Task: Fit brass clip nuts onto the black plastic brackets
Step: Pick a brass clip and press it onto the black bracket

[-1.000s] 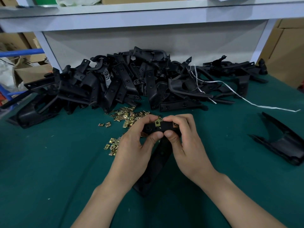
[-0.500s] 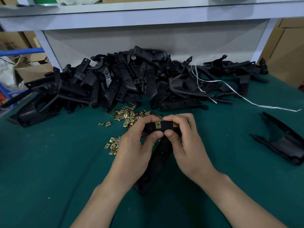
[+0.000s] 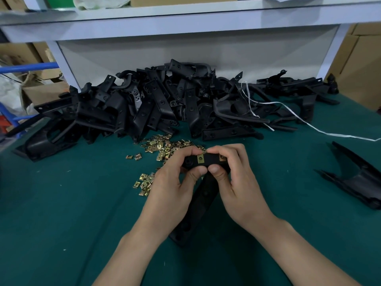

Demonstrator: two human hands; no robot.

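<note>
Both hands hold one black plastic bracket [image 3: 198, 205] over the green table; its long arm slopes down toward me. My left hand [image 3: 173, 182] grips the bracket's upper bar from the left, thumb on the near face. My right hand [image 3: 237, 182] grips the same bar from the right, thumb beside the left thumb. A brass clip nut [image 3: 200, 159] sits on the bar between the two hands, and another brass piece shows under my right fingers. Loose brass clip nuts [image 3: 162, 147] lie scattered just behind and left of the hands.
A big heap of black brackets [image 3: 156, 104] fills the back of the green table [image 3: 61, 213]. One separate black bracket [image 3: 358, 178] lies at the right. A white strap [image 3: 309, 124] trails across the right side. A white shelf frame stands behind, with cardboard boxes on both sides.
The brass clip nut between my hands has slid further down onto the bar. Both hands stay in place on the bracket.
</note>
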